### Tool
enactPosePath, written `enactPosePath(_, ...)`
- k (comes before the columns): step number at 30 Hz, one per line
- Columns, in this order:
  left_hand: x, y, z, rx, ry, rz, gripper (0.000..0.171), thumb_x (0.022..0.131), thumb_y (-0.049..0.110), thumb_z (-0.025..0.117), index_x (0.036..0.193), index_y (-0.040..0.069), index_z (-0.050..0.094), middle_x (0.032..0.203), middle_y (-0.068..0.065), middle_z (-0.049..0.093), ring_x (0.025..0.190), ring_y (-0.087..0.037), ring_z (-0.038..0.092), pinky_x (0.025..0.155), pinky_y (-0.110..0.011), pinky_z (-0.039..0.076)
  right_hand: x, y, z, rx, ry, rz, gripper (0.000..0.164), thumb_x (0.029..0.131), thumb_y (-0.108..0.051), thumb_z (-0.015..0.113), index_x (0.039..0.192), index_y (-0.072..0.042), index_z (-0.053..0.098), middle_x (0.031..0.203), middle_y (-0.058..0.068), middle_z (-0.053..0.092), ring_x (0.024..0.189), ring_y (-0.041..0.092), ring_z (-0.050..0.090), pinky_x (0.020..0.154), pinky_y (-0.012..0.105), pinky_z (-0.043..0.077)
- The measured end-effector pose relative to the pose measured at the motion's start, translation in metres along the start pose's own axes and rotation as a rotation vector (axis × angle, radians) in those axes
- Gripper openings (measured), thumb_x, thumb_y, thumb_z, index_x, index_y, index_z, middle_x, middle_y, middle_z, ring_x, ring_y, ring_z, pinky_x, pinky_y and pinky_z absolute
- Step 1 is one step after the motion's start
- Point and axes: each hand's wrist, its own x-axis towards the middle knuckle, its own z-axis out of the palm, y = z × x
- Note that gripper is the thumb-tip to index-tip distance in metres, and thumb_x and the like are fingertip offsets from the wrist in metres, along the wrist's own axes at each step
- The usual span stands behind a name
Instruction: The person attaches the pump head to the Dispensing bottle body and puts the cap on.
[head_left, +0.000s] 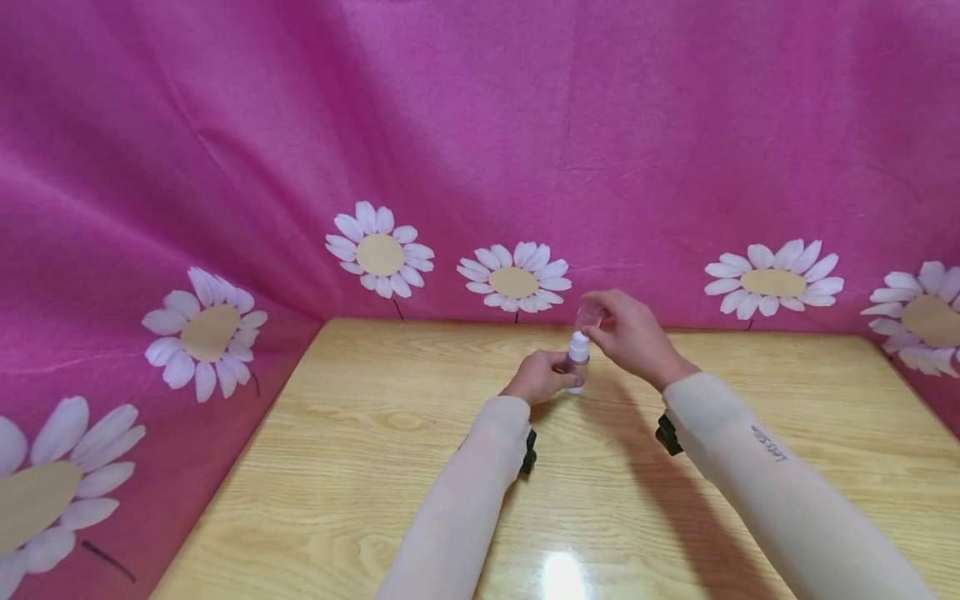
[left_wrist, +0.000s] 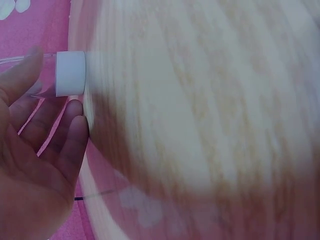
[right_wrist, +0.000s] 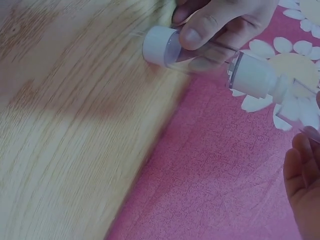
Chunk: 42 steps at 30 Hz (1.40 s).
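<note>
A small clear bottle (head_left: 578, 372) with a white base stands upright at the far middle of the table. My left hand (head_left: 542, 377) grips its body, thumb on the near side, the other fingers behind. On top is a white pump head (right_wrist: 252, 76). My right hand (head_left: 630, 332) pinches a clear cap (head_left: 589, 315) just above that pump head. In the right wrist view the cap's open end overlaps the nozzle. The left wrist view shows the white base (left_wrist: 70, 73) beyond the left fingertips, close to the tabletop.
Light wood-grain table (head_left: 390, 433) lies under both arms. A pink cloth (head_left: 465, 125) with white daisies hangs along its back and sides. Dark straps (head_left: 669, 435) circle the wrists below the beige sleeves.
</note>
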Motion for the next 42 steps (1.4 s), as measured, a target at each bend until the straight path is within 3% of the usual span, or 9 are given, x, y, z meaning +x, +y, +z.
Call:
enactPosePath(7, 0.000, -0.002, 0.000, -0.021, 0.005, 0.005, 0.029, 0.090, 0.022, 0.074, 0.118, 0.015, 0.073, 0.109, -0.004, 0.076, 0.098, -0.012, 0.068, 0.084, -0.020, 0.051, 0.004, 0.002, 0.009, -0.049, -0.121, 0.041, 0.034, 0.090, -0.006, 0.067, 0.123, 0.003, 0.062, 0.110, 0.020, 0.066, 0.099, 0.034, 0.062, 0.088, 0.049, 0.051)
enactPosePath(12, 0.000, -0.002, -0.001, -0.019, 0.004, 0.014, 0.025, 0.090, 0.023, 0.073, 0.113, 0.013, 0.074, 0.106, -0.003, 0.076, 0.096, -0.010, 0.065, 0.084, -0.019, 0.049, 0.004, 0.004, 0.014, -0.064, -0.187, 0.017, 0.030, 0.089, -0.003, 0.065, 0.118, 0.003, 0.064, 0.111, 0.021, 0.068, 0.101, 0.034, 0.064, 0.090, 0.050, 0.051)
enactPosePath(19, 0.000, -0.002, -0.001, 0.006, -0.005, 0.022, 0.020, 0.090, 0.024, 0.072, 0.107, 0.014, 0.075, 0.103, -0.002, 0.077, 0.096, -0.010, 0.064, 0.086, -0.020, 0.048, 0.000, 0.010, 0.017, -0.052, -0.168, -0.029, 0.026, 0.087, -0.001, 0.067, 0.113, 0.002, 0.066, 0.105, 0.018, 0.069, 0.095, 0.032, 0.066, 0.087, 0.048, 0.053)
enactPosePath(33, 0.003, -0.001, 0.001, 0.022, -0.017, 0.032, 0.023, 0.089, 0.023, 0.074, 0.110, 0.015, 0.075, 0.106, -0.002, 0.077, 0.097, -0.009, 0.064, 0.089, -0.020, 0.048, -0.001, 0.008, 0.012, -0.095, -0.178, 0.057, 0.024, 0.087, -0.006, 0.070, 0.110, -0.003, 0.067, 0.104, 0.017, 0.074, 0.095, 0.033, 0.068, 0.084, 0.048, 0.053)
enactPosePath(42, 0.003, -0.004, 0.000, 0.025, -0.015, 0.034, 0.019, 0.090, 0.024, 0.073, 0.106, 0.014, 0.076, 0.105, -0.004, 0.077, 0.099, -0.014, 0.065, 0.088, -0.023, 0.049, -0.005, 0.005, 0.020, -0.132, -0.157, 0.048, 0.023, 0.089, -0.010, 0.069, 0.112, -0.007, 0.065, 0.110, 0.015, 0.074, 0.097, 0.033, 0.068, 0.083, 0.048, 0.053)
